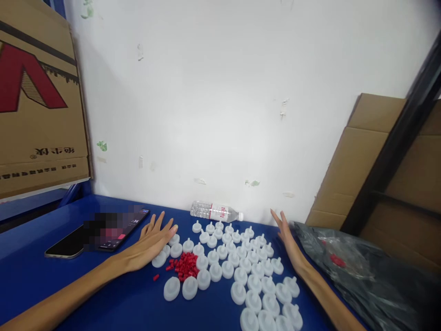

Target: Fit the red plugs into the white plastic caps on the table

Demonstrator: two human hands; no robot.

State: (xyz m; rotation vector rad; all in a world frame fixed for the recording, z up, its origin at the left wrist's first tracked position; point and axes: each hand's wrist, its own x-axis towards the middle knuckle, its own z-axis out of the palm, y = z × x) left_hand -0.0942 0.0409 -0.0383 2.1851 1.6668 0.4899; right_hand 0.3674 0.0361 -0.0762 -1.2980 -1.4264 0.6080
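Many white plastic nozzle caps (245, 264) stand spread over the blue table, most with their thin spouts upward. Among them, toward the left, lies a loose pile of small red caps (186, 265). My left hand (154, 242) rests beside the left edge of the white caps, fingers stretched out, holding nothing; its thumb side is close to a few of them. On the far side of the group, my right hand (286, 235) is held edge-on with fingers extended and apart, nothing in it. It is near the right border of the white caps.
A clear water bottle (216, 212) lies on its side against the white wall. Two phones (69, 242) are at the left on the blue table (113, 289). A dark plastic bag (375, 285) is at the right. Cardboard boxes (37, 124) stand at the left and flattened cardboard (361, 156) leans at the right.
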